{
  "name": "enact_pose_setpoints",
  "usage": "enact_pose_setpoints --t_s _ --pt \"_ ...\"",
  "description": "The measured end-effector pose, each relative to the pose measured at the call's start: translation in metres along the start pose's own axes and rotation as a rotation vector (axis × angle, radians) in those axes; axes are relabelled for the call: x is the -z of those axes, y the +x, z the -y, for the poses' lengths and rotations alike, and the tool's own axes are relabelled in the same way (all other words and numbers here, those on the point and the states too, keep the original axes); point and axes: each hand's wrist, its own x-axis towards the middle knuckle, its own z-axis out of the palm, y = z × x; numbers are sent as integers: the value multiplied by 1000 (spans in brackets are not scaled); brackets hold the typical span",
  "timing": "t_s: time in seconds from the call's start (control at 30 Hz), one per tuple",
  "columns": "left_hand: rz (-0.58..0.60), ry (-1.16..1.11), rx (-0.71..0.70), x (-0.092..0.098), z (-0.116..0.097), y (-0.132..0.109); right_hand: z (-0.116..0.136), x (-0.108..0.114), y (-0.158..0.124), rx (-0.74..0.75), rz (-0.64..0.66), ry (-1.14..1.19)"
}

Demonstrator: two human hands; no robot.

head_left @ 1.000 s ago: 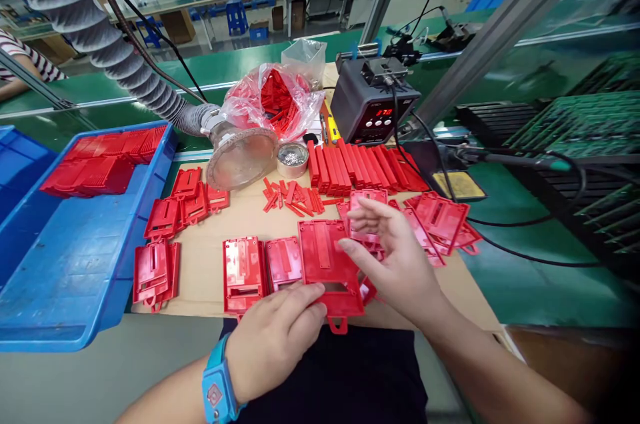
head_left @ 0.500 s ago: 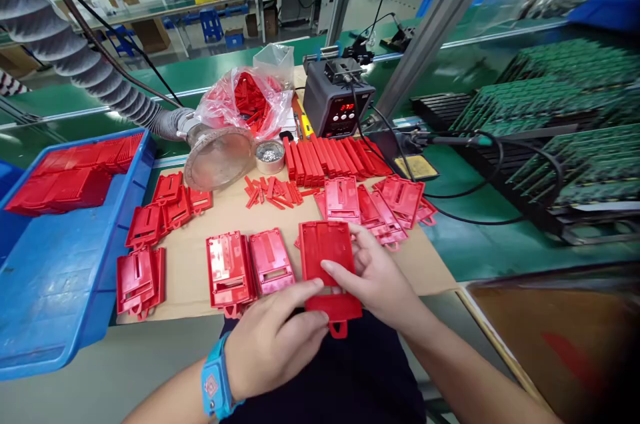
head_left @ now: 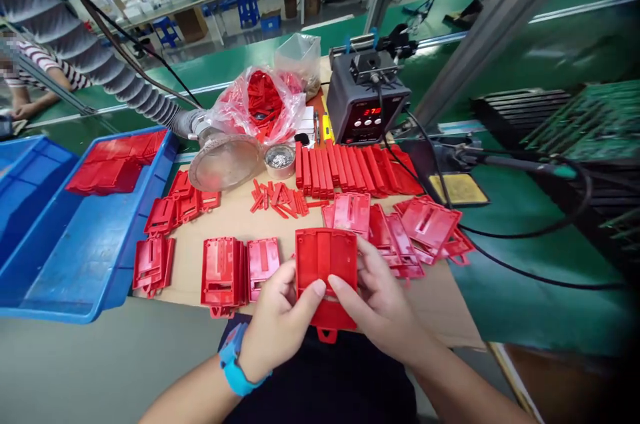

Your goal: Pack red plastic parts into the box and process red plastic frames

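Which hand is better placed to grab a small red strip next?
Probably the left hand: the small strips lie nearly straight ahead of it, while the right hand is farther over. Both hold the panel.

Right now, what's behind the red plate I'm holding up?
Past the top of the red plate, cardboard shows, with red bars beyond. Your left hand and right hand curl partly behind its sides. Its back and whatever lies directly behind it are covered.

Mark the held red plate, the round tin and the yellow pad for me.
Held red plate [head_left: 327,259], head view: on its broad face.
Round tin [head_left: 281,173], head view: on its front wall.
Yellow pad [head_left: 460,189], head view: middle of its top.
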Motion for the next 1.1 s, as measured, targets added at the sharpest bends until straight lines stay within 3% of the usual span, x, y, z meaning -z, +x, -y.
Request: enact_pose_setpoints --t_s 0.23,0.37,0.5,0.67,0.83,1.1 --pt "-134 3 12 -2 16 -6 -11 -5 5 7 51 -8" --pt "-151 125 -67 2 24 -11 -24 -15 -5 34 -47 -109" --pt "-149 227 -134 9 33 -20 -25 -24 -13 63 -106 -130" --pt "-78 89 -46 17 43 -33 -9 -31 -6 72 -104 -72" --pt "-65 127 -96 22 45 -39 -12 -40 2 137 -152 -78" --pt "-101 -2 28 29 47 -38 -14 -42 -5 48 -3 -134"
